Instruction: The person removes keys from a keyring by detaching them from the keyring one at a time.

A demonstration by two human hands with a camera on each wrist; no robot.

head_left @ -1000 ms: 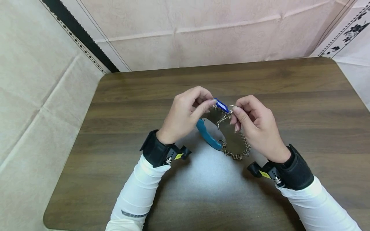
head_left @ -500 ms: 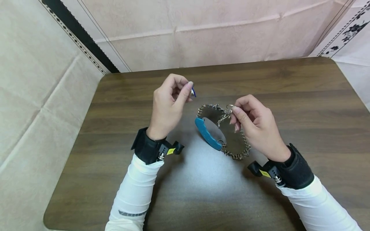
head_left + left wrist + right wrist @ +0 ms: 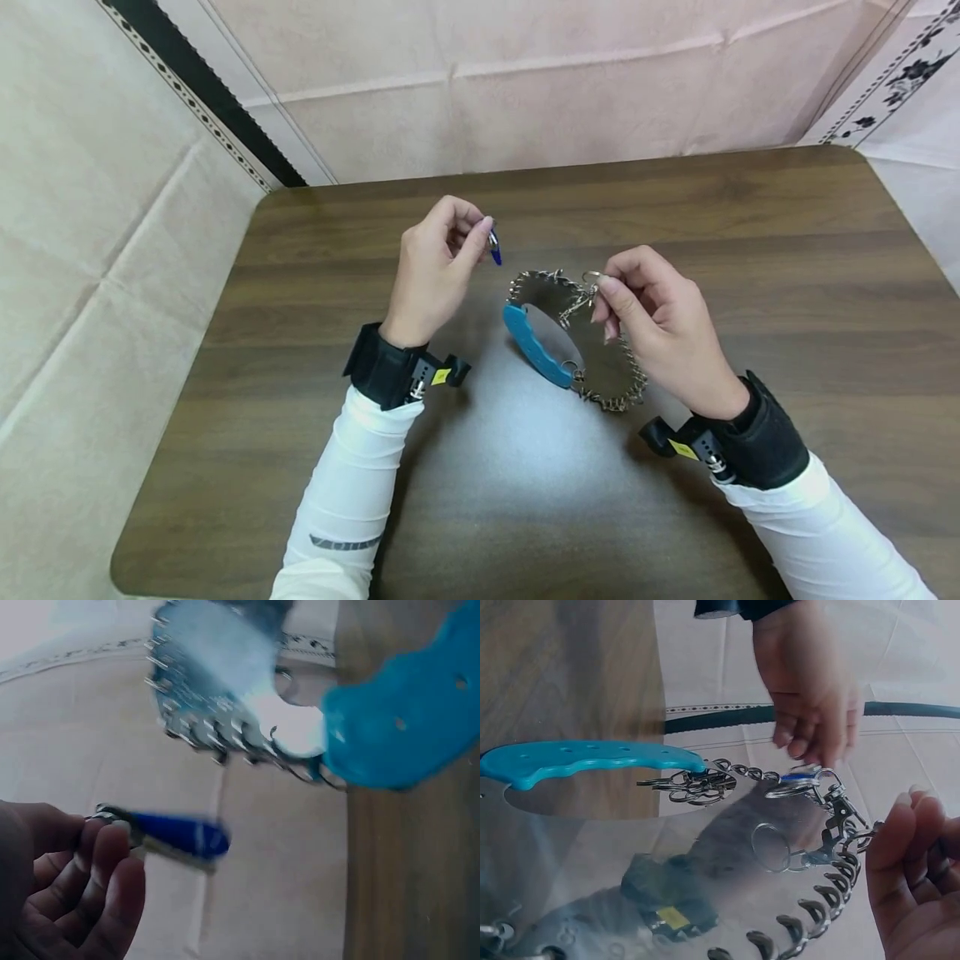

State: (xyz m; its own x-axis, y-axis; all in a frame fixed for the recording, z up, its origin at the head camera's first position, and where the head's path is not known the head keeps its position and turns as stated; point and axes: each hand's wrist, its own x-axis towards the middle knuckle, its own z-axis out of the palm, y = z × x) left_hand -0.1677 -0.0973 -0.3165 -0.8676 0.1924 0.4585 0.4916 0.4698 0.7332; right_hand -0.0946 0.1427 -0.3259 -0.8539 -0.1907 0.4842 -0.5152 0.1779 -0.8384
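Note:
My left hand [image 3: 431, 271] pinches a blue key tag [image 3: 495, 248] with a metal ring between thumb and fingertips; in the left wrist view the tag [image 3: 184, 834] juts out from the fingers, blurred. To its right stands a shiny plate [image 3: 652, 859] with a teal grip handle [image 3: 536, 348] along one side. Several metal rings and coils [image 3: 617, 403] line its edge. My right hand [image 3: 667, 325] holds a small metal ring [image 3: 592, 276] at the plate's upper rim, linked to a chain with a clasp [image 3: 840, 817]. The tag is apart from the plate in the head view.
A brown wood-grain table [image 3: 300, 467] lies under both hands, and its far edge meets a pale cloth backdrop [image 3: 585, 108]. Through the handle's opening, the right wrist view shows a bunch of metal hooks or keys [image 3: 694, 787].
My left hand has drawn the blue key tag away from the plate's rim, leftward and farther off, then stayed nearly still, the tag tilting downward. My right hand has hardly moved.

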